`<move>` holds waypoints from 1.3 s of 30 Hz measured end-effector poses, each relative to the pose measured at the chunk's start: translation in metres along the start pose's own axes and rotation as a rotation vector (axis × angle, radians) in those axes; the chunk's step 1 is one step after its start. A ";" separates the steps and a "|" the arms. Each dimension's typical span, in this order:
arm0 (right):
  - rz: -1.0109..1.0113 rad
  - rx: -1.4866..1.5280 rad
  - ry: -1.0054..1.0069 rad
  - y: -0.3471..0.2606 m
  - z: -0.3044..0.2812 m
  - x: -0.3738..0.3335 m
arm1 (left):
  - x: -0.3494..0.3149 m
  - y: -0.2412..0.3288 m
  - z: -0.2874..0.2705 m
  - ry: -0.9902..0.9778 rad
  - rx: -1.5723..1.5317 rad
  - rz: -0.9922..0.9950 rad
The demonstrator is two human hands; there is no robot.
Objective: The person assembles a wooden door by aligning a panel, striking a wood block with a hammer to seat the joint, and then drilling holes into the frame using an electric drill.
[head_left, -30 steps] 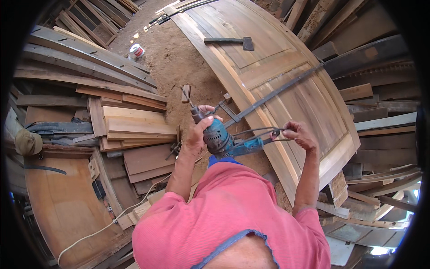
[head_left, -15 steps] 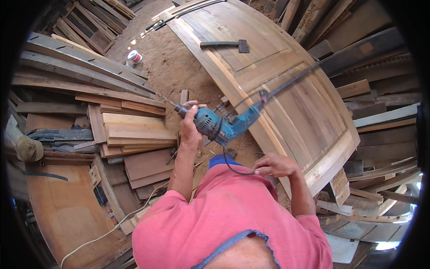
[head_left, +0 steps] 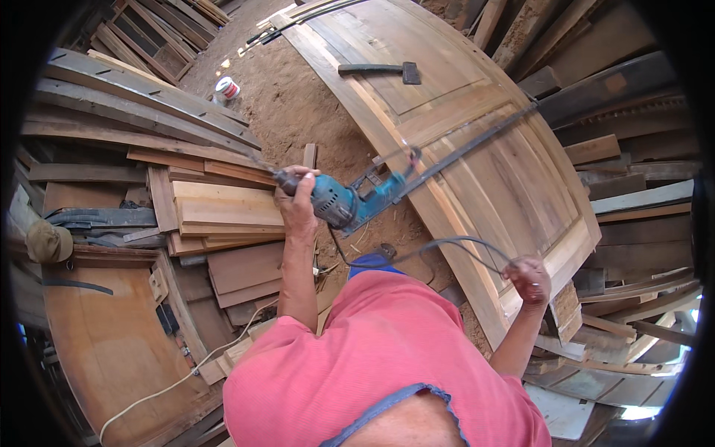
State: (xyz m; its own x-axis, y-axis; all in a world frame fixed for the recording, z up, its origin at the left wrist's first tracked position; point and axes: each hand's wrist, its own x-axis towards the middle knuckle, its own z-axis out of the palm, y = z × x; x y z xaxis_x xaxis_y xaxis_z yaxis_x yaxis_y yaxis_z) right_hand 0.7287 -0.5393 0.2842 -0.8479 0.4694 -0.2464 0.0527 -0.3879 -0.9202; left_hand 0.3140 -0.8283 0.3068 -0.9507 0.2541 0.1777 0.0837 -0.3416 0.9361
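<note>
A blue power drill [head_left: 337,203] with a dark chuck and a long bit hangs in front of me, its bit pointing to the far left. My left hand [head_left: 299,200] is wrapped round the drill's front end, just behind the chuck. From the drill a dark cord [head_left: 439,242] loops rightward. Its other visible end is pinched by my right hand [head_left: 529,279], above the near right part of a wooden panelled door [head_left: 514,171]. A dark bar clamp [head_left: 477,145] crosses the door. A hammer [head_left: 380,69] lies on the door's far part.
Stacked boards [head_left: 227,205] fill the left, near a wooden panel [head_left: 112,335] with a cap [head_left: 49,241] at its corner. A small white-and-red tub [head_left: 227,89] stands on the dirt floor [head_left: 298,100]. More planks [head_left: 633,194] lean along the right.
My right hand has moved to the right, drawing the cord out in a longer loop. My left hand and the drill have shifted slightly left, and the drill has turned a little.
</note>
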 end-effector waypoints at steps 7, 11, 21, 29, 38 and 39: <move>0.075 -1.260 0.032 0.117 0.021 0.040 | 0.001 -0.005 0.008 -0.018 -0.645 -0.460; -0.319 -0.764 -0.048 0.076 0.134 0.099 | -0.034 -0.002 0.029 -0.163 -0.770 -0.698; 0.226 -0.040 -0.453 0.053 0.127 0.132 | -0.065 0.010 0.035 -0.363 -0.689 -0.743; 0.095 -0.692 -0.498 -0.102 0.097 0.079 | -0.046 0.024 0.004 -0.369 0.149 -0.191; 0.425 -0.551 -0.050 0.108 0.035 0.054 | -0.029 0.003 -0.015 -0.120 -0.484 -0.476; 0.320 -0.057 0.193 0.120 0.012 0.053 | -0.029 0.014 -0.019 -0.203 -0.459 -0.492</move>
State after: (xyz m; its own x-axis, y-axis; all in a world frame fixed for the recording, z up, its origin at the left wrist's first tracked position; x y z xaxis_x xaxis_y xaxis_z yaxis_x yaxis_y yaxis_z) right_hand 0.6837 -0.5706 0.1646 -0.6692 0.4741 -0.5722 0.3332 -0.4968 -0.8013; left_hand 0.3367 -0.8579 0.3084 -0.7677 0.6257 -0.1384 -0.5187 -0.4800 0.7075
